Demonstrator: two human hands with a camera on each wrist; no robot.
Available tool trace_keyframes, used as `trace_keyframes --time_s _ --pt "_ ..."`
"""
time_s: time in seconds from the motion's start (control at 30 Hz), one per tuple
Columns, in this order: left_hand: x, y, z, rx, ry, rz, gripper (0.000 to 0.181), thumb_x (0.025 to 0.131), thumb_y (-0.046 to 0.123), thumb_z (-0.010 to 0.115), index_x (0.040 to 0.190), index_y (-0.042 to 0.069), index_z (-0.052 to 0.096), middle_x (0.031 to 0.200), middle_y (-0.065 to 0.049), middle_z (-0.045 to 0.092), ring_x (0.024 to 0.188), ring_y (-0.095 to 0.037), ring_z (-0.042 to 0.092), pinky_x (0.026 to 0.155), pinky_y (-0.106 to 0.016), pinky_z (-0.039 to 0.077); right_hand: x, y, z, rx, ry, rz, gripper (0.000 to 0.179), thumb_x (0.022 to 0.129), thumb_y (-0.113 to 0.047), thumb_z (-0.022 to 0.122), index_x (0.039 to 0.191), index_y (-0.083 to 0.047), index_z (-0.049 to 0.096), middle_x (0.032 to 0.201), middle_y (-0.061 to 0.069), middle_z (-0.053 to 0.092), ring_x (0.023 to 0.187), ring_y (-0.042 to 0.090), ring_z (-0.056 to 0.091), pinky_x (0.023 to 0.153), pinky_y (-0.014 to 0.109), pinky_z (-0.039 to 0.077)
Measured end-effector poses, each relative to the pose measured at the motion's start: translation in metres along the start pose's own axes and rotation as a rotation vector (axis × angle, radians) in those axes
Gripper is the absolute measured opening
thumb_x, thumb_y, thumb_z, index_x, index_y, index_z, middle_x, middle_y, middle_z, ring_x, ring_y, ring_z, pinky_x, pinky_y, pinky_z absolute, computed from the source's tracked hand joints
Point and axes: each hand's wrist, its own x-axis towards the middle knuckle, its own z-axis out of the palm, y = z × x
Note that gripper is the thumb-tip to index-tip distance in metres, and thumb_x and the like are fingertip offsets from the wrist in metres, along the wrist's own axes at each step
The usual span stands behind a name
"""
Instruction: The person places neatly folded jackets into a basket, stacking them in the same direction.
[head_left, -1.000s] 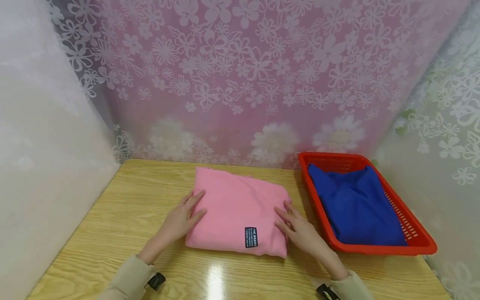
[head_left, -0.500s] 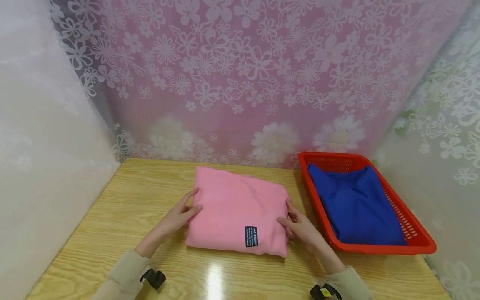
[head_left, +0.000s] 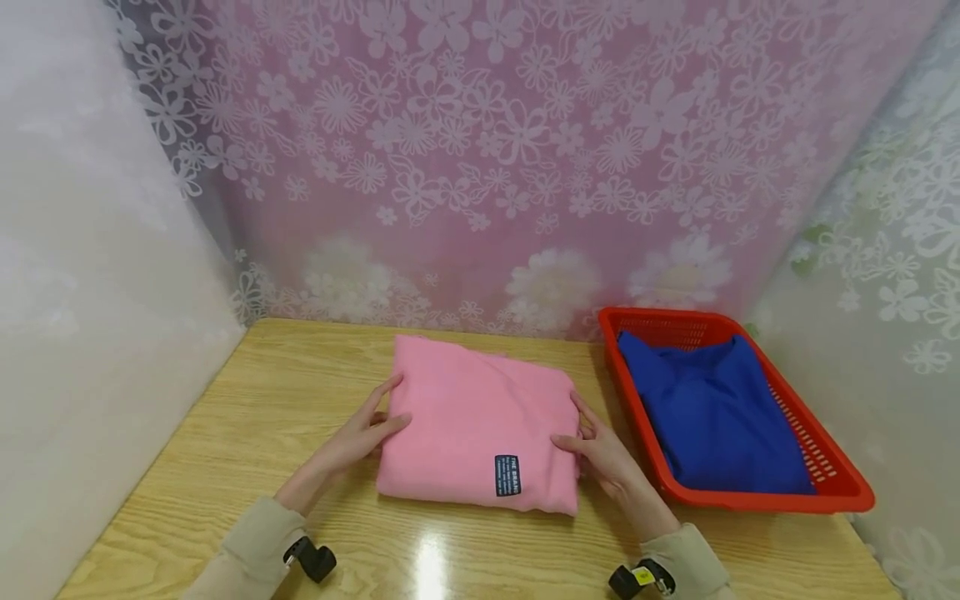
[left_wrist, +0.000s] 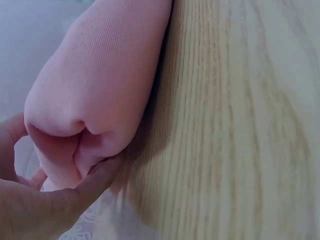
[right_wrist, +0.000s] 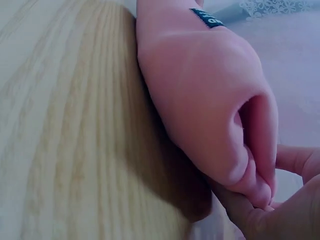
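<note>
A folded pink garment (head_left: 472, 408) lies on the wooden table, a small dark lettered label (head_left: 507, 475) near its front edge. My left hand (head_left: 358, 435) grips its left side, thumb on top. In the left wrist view, fingers (left_wrist: 102, 175) reach beneath the folded layers. On the opposite side, my right hand (head_left: 609, 458) holds the garment with the thumb over the top. The right wrist view shows fingers (right_wrist: 235, 205) tucked under the rolled end, and part of that hand is out of frame.
A red plastic basket (head_left: 765, 502) stands to the right, close to my right hand, with a folded blue garment (head_left: 720, 417) inside. Bare wood table (head_left: 300, 375) shows left of the pink garment. A flowered pink curtain (head_left: 480, 183) hangs behind.
Both hands have slid from lying on top of the pink garment to its sides, and their fingers have gone down around the edges. The garment stays in nearly the same place.
</note>
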Motion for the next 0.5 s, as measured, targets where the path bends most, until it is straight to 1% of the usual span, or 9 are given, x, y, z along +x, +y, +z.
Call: trace_keyframes --time_s 0.07,0.13,0.2,0.3,0.4,0.5 --pt "-0.001 0.001 0.002 -0.036 0.022 0.000 0.075 0.103 0.029 0.062 0.162 0.038 0.017 0.137 -0.030 0.047 0.097 -0.023 0.067 0.079 -0.036 0.059 -0.002 -0.004 0.001 0.001 0.023 -0.010 0.094 0.094 -0.001 0.068 0.165 -0.026 0.011 0.154 0.026 0.041 0.101 0.013 0.063 0.079 0.025 0.057" --pt "-0.002 0.003 0.003 -0.076 0.033 0.014 0.074 0.102 0.026 0.063 0.161 0.038 0.020 0.135 -0.028 0.049 0.095 -0.022 0.068 0.077 -0.036 0.059 -0.006 -0.010 0.001 -0.007 0.044 -0.022 0.093 0.093 -0.002 0.069 0.165 -0.026 0.015 0.155 0.024 0.041 0.103 0.012 0.062 0.081 0.023 0.056" --pt "-0.003 0.008 0.004 -0.113 0.035 0.028 0.073 0.102 0.024 0.064 0.161 0.039 0.022 0.135 -0.027 0.050 0.096 -0.022 0.068 0.077 -0.037 0.059 -0.009 -0.016 0.000 -0.018 0.048 -0.040 0.091 0.094 -0.002 0.068 0.164 -0.027 0.017 0.157 0.021 0.040 0.106 0.012 0.061 0.082 0.023 0.056" --pt "-0.008 0.020 0.004 -0.148 0.023 0.056 0.072 0.102 0.022 0.063 0.161 0.038 0.023 0.139 -0.028 0.049 0.100 -0.024 0.069 0.080 -0.039 0.060 -0.016 -0.029 -0.003 -0.011 0.030 -0.086 0.089 0.094 -0.001 0.067 0.164 -0.026 0.018 0.157 0.021 0.039 0.108 0.010 0.061 0.084 0.023 0.056" --pt "-0.011 0.035 0.004 -0.164 0.013 0.084 0.072 0.103 0.021 0.062 0.161 0.038 0.023 0.143 -0.028 0.046 0.103 -0.024 0.068 0.082 -0.039 0.060 -0.023 -0.044 -0.006 0.006 0.001 -0.134 0.089 0.094 0.001 0.065 0.164 -0.027 0.018 0.158 0.019 0.037 0.108 0.009 0.063 0.081 0.026 0.058" --pt "-0.012 0.049 0.002 -0.174 0.003 0.120 0.073 0.103 0.019 0.062 0.161 0.037 0.023 0.145 -0.028 0.044 0.106 -0.023 0.068 0.082 -0.038 0.060 -0.030 -0.059 -0.007 -0.003 -0.005 -0.163 0.089 0.095 0.001 0.065 0.164 -0.028 0.017 0.159 0.017 0.034 0.106 0.008 0.063 0.077 0.026 0.059"
